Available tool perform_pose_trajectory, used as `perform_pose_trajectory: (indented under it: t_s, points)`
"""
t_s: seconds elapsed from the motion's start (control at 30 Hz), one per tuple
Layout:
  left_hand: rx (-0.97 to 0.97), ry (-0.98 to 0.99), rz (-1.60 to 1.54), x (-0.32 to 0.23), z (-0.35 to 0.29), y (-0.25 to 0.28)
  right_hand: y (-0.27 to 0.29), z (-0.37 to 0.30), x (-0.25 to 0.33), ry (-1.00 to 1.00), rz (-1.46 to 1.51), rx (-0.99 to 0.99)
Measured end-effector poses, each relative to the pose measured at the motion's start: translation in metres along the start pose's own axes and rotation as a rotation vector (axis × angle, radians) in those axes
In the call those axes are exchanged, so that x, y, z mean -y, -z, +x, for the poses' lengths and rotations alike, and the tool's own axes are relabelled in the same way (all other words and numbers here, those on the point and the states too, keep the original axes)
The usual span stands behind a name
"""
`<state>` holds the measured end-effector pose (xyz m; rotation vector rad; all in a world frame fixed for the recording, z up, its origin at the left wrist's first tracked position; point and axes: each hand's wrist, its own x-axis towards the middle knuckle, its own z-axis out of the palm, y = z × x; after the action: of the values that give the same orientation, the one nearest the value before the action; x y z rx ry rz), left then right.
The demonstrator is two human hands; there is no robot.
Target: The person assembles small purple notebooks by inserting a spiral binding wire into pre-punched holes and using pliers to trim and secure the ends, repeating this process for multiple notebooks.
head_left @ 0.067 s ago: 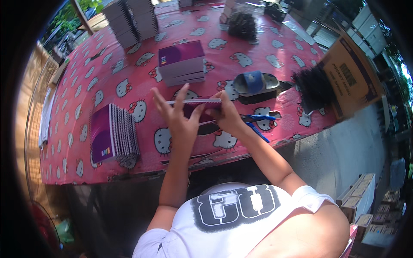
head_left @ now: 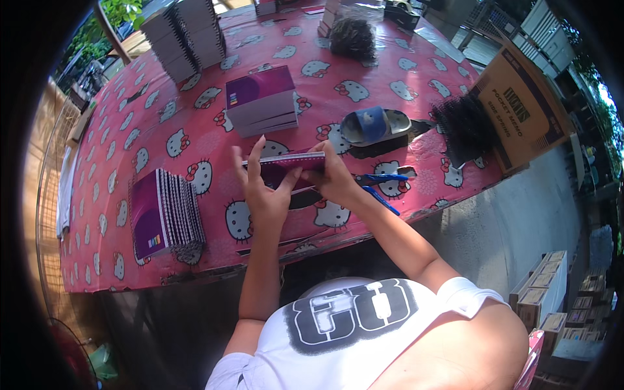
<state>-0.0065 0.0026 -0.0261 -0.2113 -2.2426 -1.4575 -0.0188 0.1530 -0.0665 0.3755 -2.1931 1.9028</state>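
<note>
A small purple notebook with a spiral-bound edge is held up over the front of the table. My right hand pinches its right end, thumb against the cover. On the left end, my left hand lays its thumb along the cover while its other fingers stand apart at the far side. To the left lies a stack of spiral-bound purple notebooks. Beyond my hands sits a squared pile of purple-covered booklets. A blue-handled tool like pliers rests right of my right hand, its front end partly hidden.
A blue slipper lies beyond the tool. Black spiral coils spill beside an open cardboard box at the right edge. Tall notebook stacks stand far left, and a dark bundle lies at the back of the pink tablecloth.
The whole scene has shifted slightly left in the picture. My hands keep their hold on the notebook, with its near-facing cover showing a little more.
</note>
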Motion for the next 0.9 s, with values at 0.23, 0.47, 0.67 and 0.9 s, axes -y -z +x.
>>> perform_pose_trajectory:
  t_s: [0.23, 0.47, 0.67, 0.9]
  points:
    - [-0.085, -0.237, 0.335, -0.023, -0.003, -0.006, 0.006, -0.002, 0.018, -0.163, -0.069, 0.013]
    - [0.047, -0.271, 0.188, -0.015, 0.010, -0.005, 0.190, 0.026, 0.016, 0.204, -0.930, -0.472]
    - [0.038, -0.285, 0.183, -0.021, 0.009, -0.016, 0.327, 0.025, -0.034, -0.529, -1.405, -0.448]
    - [0.029, -0.267, 0.197, -0.022, 0.011, -0.022, 0.309, 0.028, -0.020, 0.094, -1.422, -0.509]
